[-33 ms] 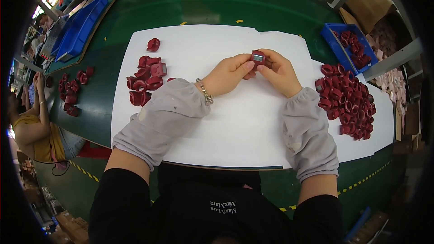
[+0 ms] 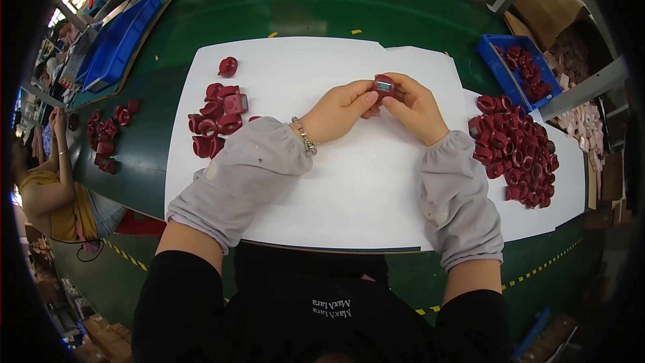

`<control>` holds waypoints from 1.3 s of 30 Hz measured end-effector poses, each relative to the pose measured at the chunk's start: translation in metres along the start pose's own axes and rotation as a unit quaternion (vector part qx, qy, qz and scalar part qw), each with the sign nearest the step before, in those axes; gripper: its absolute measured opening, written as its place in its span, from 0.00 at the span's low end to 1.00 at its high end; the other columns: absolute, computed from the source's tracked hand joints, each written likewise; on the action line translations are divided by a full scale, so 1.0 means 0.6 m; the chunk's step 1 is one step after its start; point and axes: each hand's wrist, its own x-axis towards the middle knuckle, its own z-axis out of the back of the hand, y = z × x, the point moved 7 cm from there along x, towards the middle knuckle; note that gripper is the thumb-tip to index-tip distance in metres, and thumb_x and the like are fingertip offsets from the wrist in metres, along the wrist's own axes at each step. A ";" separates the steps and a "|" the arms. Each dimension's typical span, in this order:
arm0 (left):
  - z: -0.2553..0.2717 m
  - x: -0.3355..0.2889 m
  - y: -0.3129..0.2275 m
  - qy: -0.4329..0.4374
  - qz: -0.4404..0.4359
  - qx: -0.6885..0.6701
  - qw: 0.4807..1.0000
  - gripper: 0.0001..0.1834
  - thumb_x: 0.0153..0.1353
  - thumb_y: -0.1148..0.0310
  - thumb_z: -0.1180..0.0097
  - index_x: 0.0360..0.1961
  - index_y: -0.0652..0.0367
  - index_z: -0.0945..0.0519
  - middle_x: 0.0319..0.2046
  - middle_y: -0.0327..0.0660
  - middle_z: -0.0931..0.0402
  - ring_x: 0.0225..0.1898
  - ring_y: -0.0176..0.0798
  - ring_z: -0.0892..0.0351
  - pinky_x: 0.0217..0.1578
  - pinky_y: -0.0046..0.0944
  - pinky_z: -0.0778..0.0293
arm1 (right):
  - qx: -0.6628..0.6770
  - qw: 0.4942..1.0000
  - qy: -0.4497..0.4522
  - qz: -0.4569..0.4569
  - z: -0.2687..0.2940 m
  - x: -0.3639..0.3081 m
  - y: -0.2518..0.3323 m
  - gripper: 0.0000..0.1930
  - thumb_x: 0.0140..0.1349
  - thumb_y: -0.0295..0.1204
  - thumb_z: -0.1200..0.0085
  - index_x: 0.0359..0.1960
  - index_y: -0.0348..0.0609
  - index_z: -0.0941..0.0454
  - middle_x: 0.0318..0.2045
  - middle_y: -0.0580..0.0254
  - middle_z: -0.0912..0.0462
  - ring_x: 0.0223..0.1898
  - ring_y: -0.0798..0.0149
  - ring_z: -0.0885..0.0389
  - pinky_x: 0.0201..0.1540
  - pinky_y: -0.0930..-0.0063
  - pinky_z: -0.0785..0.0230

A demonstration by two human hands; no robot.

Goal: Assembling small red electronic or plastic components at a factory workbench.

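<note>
Above the white sheet, both hands meet on a small dark red digital watch (image 2: 383,86) with a grey display facing up. My left hand (image 2: 342,111) grips its left side, thumb at the lower edge. My right hand (image 2: 415,109) pinches it from the right, thumb below and fingers curled behind. Its band is mostly hidden by my fingers. To the left of my left hand lies a small group of the same red watches (image 2: 209,109), their bands curled. A single red watch (image 2: 228,66) sits apart, farther back. A large heap of red watches (image 2: 516,151) lies right of my right forearm.
White paper (image 2: 349,208) covers much of the green table (image 2: 302,10). At the back right, a blue bin (image 2: 510,84) holds more red pieces. Another blue bin (image 2: 121,44) stands far left, near more red pieces (image 2: 104,136). A co-worker (image 2: 57,191) sits at the left.
</note>
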 end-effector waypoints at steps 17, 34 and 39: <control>-0.005 0.008 -0.008 -0.009 -0.016 -0.006 1.000 0.19 0.69 0.62 0.61 0.52 0.65 0.31 0.40 0.42 0.25 0.40 0.32 0.25 0.42 0.32 0.28 | -0.072 0.995 -0.065 0.024 0.004 -0.008 0.027 0.20 0.54 0.26 0.43 0.49 0.37 0.30 0.42 0.59 0.24 0.44 0.66 0.24 0.50 0.73 0.32; 0.014 -0.026 -0.055 -0.057 -0.154 0.296 0.941 0.15 0.59 0.68 0.47 0.46 0.60 0.25 0.43 0.45 0.25 0.45 0.40 0.27 0.47 0.39 0.30 | -0.541 0.711 -0.441 -0.088 0.350 -0.353 0.115 0.28 0.63 0.32 0.55 0.64 0.38 0.45 0.63 0.44 0.43 0.65 0.48 0.44 0.65 0.67 0.53; 0.166 -0.089 -0.132 -0.327 -0.121 0.631 0.693 0.25 0.51 0.58 0.39 0.50 0.57 0.26 0.51 0.48 0.30 0.55 0.48 0.34 0.55 0.44 0.37 | -0.579 0.724 -0.361 0.102 0.200 -0.353 0.178 0.21 0.54 0.25 0.48 0.51 0.37 0.31 0.56 0.43 0.34 0.58 0.45 0.36 0.60 0.63 0.42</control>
